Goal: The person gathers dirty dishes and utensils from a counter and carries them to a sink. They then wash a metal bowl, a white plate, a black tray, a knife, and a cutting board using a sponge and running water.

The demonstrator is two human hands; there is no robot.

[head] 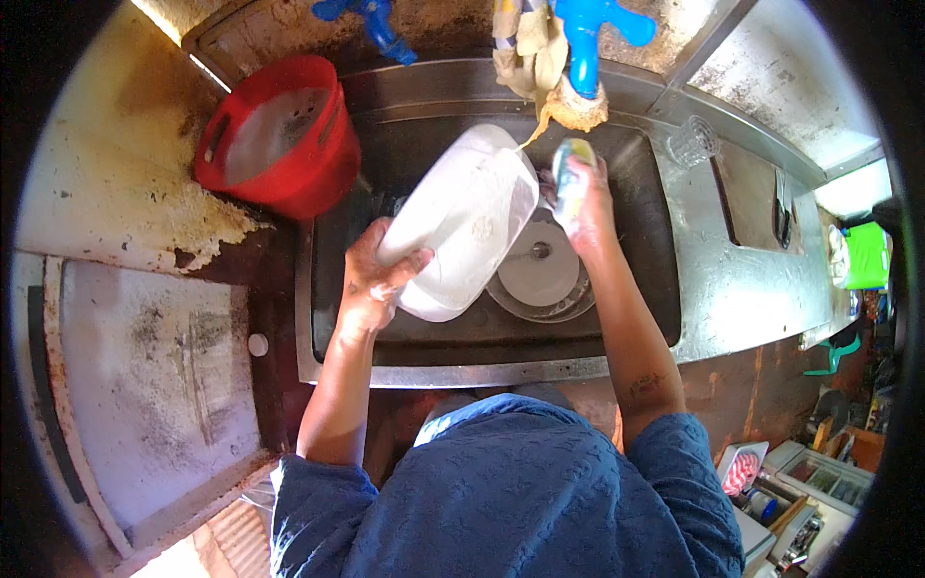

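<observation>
My left hand (379, 278) grips one end of a large, whitish translucent plastic container (470, 224), tilted over the sink (448, 347). The thumb lies across its near side. My right hand (589, 206) holds a small yellow, green and white object (573, 177) just right of the container. That object is blurred, and I cannot tell whether it is a sponge or a small bottle. Below, on the sink's floor, a round metal dish holds a white round piece (538, 271), partly hidden by the container.
A red bucket (318, 166) with cloudy, foamy liquid stands at the sink's left. Blue taps (585, 43) overhang the back. On the steel drainboard (737, 303) are a clear glass (692, 141), a cutting board (751, 202) and a knife (782, 209).
</observation>
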